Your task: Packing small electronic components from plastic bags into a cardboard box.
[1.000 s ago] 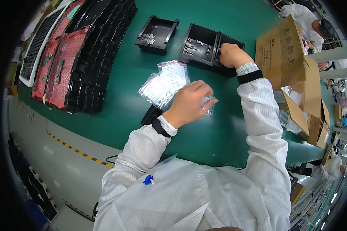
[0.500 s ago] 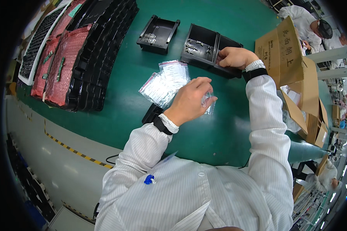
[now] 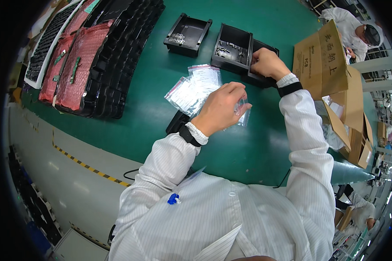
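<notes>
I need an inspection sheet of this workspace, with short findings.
Surface: green table, shiny.
Things in use: clear bag; overlapping bags; left bin, small rings; middle bin, metal parts; right bin, contents unclear.
Clutter: open cardboard box, right; black trays and red bubble wrap, left.
Hands: left hand holds the clear bag; right hand reaches into the right bin.
Cables: dark cable beside the table's near edge.
Surroundings: co-worker, upper right; striped floor tape, lower left.

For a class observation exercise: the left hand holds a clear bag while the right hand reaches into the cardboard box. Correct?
No: the head view shows the right hand in a black bin, not the cardboard box. The left hand holds a clear bag.
</notes>
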Motion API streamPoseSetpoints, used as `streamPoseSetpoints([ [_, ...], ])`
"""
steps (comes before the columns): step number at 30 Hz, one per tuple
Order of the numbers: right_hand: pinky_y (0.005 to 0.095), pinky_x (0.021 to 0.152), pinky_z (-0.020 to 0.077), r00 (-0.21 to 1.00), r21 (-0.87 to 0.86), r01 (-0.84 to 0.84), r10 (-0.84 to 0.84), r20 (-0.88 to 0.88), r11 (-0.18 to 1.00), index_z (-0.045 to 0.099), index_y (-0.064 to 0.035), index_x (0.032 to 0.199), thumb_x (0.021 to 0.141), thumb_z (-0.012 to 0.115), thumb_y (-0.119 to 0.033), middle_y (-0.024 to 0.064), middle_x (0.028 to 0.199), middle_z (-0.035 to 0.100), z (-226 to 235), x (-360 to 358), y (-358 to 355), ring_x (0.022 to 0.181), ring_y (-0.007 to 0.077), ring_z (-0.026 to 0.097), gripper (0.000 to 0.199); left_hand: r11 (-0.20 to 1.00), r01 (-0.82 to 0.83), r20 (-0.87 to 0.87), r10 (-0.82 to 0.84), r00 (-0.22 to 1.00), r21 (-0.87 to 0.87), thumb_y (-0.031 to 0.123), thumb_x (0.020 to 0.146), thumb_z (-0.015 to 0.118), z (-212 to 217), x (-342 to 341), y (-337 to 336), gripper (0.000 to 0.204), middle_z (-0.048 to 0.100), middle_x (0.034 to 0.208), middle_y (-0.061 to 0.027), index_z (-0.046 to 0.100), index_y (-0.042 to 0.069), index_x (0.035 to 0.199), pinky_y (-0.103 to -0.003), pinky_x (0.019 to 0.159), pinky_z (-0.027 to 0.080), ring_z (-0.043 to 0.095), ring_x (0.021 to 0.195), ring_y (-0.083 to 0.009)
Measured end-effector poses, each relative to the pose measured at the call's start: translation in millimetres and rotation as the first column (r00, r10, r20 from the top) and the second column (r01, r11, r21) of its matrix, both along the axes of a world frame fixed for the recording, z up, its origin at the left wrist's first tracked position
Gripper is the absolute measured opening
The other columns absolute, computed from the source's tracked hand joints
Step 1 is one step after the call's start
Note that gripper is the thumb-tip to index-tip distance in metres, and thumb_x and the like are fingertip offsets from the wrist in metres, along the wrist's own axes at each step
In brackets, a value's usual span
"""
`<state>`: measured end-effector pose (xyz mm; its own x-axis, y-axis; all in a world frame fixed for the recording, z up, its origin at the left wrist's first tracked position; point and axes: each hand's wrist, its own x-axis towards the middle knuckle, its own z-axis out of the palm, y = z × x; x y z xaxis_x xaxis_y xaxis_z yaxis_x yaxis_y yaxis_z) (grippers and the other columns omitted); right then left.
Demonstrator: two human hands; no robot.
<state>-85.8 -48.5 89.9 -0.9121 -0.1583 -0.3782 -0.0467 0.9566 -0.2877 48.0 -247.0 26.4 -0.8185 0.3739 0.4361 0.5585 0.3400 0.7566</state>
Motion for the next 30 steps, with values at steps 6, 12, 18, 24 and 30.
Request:
streamPoseSetpoints([
  [6, 0.0269, 0.076, 0.0656, 0.946, -0.6, 0.319, -0.282, 0.158, 0.734, 0.072, 0.0125, 0.106, 0.091, 0.069, 0.004, 0.0148, 0.098, 0.076, 4.7, 10.9, 33.9, 0.086, 0.0189, 0.077, 0.017, 1.0, -0.011, -0.015, 0.011, 1.0, 0.0, 0.017, 0.084, 0.086, 1.1, -2.2, 0.0, 0.027, 0.07, 0.119, -0.0158, 0.066, 0.003, 0.096, -0.042, 0.082, 0.059, 0.072, 0.099, -0.0356],
  [12, 0.0267, 0.08, 0.0658, 0.91, -0.775, 0.354, -0.385, 0.155, 0.523, 0.067, 0.0154, 0.119, 0.098, 0.068, 0.002, 0.0191, 0.102, 0.075, -1.0, 34.5, 44.6, 0.087, 0.0201, 0.076, 0.025, 1.0, -0.002, 0.03, 0.002, 1.0, 0.008, 0.016, 0.084, 0.086, 4.1, -3.1, -0.1, 0.027, 0.071, 0.117, -0.0162, 0.066, 0.002, 0.096, -0.041, 0.085, 0.059, 0.072, 0.1, -0.036],
  [18, 0.0269, 0.08, 0.0655, 0.884, -0.834, 0.365, -0.435, 0.17, 0.414, 0.064, 0.0152, 0.124, 0.101, 0.067, -0.001, 0.0199, 0.107, 0.075, -4.2, 44.4, 44.7, 0.087, 0.0195, 0.076, 0.028, 1.0, 0.0, 0.022, -0.001, 1.0, 0.006, 0.015, 0.084, 0.086, 4.5, -3.1, 1.2, 0.027, 0.072, 0.116, -0.0168, 0.066, 0.001, 0.096, -0.041, 0.086, 0.059, 0.072, 0.102, -0.0365],
  [24, 0.0317, 0.091, 0.0638, 0.873, -0.907, 0.407, -0.336, 0.354, 0.103, 0.062, 0.0125, 0.128, 0.107, 0.061, -0.009, 0.0183, 0.111, 0.073, -7.0, 49.8, 47.9, 0.098, 0.0206, 0.074, 0.03, 1.0, 0.002, -0.013, -0.002, 1.0, 0.01, 0.014, 0.084, 0.087, 5.5, -4.6, 1.2, 0.027, 0.073, 0.116, -0.0182, 0.067, 0.001, 0.096, -0.041, 0.086, 0.059, 0.073, 0.102, -0.0366],
  [30, 0.037, 0.097, 0.0631, 0.868, -0.913, 0.405, -0.297, 0.399, -0.044, 0.058, 0.0121, 0.131, 0.11, 0.057, -0.017, 0.0199, 0.114, 0.072, -11.6, 55.6, 49.4, 0.106, 0.0249, 0.073, 0.036, 1.0, 0.006, -0.006, -0.006, 1.0, 0.012, 0.013, 0.083, 0.087, 6.4, -3.8, 1.9, 0.027, 0.073, 0.115, -0.0195, 0.068, 0.0, 0.097, -0.041, 0.084, 0.06, 0.074, 0.099, -0.0368],
])
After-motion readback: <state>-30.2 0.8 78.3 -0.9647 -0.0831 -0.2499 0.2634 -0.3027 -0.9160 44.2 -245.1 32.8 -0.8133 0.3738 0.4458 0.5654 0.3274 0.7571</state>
